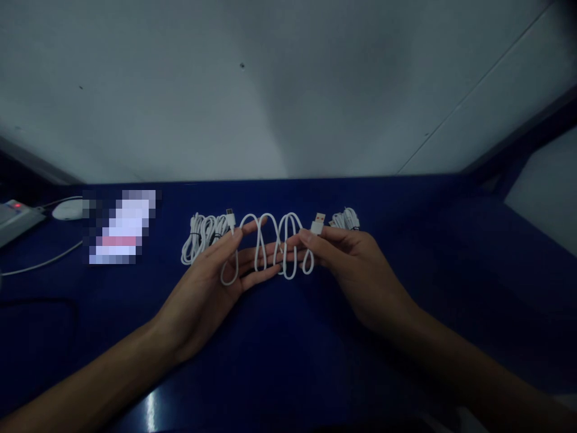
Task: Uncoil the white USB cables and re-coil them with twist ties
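Note:
A white USB cable hangs in loose zigzag loops between my two hands, above the blue table. My left hand pinches its small-plug end between thumb and forefinger, with the other fingers stretched out beneath the loops. At the opposite end, my right hand grips the cable just below the USB-A plug, whose metal tip points up. Behind my left hand lie tied bundles of white cable. Another tied bundle sits partly hidden behind my right hand.
A pixelated bright phone-like shape lies to the left on the blue table. Beyond it are a white plug-like piece with a cord and a power strip showing a red light. A pale wall rises behind the table.

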Tool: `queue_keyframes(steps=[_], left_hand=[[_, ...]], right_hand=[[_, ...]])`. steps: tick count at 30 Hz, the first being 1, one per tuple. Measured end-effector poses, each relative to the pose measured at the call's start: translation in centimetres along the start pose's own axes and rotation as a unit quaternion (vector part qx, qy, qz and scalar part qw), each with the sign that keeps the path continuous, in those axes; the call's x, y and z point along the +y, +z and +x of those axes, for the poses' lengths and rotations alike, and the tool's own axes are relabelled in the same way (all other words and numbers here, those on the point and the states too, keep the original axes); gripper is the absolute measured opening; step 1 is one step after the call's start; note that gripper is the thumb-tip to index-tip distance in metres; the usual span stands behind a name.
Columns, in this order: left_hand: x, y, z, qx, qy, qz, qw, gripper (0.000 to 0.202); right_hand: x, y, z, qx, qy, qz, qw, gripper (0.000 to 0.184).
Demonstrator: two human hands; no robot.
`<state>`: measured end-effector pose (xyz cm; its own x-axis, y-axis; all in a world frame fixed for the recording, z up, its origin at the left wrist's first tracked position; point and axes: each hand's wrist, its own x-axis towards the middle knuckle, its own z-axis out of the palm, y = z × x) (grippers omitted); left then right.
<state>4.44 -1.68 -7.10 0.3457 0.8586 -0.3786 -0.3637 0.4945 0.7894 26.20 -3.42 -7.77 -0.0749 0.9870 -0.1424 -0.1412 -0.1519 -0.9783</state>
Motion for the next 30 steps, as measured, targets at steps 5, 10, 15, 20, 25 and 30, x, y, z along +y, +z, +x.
queue_keyframes(steps=[5,10,15,20,25,30], left_hand=[[0.06,0.03,-0.07,0.003,-0.008,-0.002,1.000,0.045],[-0.06,-0.32,0.00,-0.006,-0.014,-0.008,1.000,0.045],[-0.15,-0.65,0.18,-0.015,-0.018,-0.008,1.000,0.045],[-0.06,-0.62,0.20,-0.019,-0.017,-0.003,1.000,0.045],[-0.05,-0.53,0.13,-0.019,-0.020,0.006,1.000,0.044],[-0.05,-0.40,0.09,-0.030,-0.022,-0.011,0.999,0.046]], right_hand=[[-0.08,0.04,-0.01,0.006,0.008,-0.011,1.000,0.020],[-0.04,-0.09,-0.02,-0.008,0.002,-0.026,1.000,0.021],[-0.30,0.05,-0.14,-0.004,0.000,-0.029,1.000,0.019],[-0.38,0.10,-0.20,-0.006,-0.003,-0.027,1.000,0.018],[-0.31,0.04,-0.29,-0.012,0.004,-0.022,1.000,0.017],[-0.31,0.11,-0.17,-0.015,0.002,-0.021,1.000,0.018]])
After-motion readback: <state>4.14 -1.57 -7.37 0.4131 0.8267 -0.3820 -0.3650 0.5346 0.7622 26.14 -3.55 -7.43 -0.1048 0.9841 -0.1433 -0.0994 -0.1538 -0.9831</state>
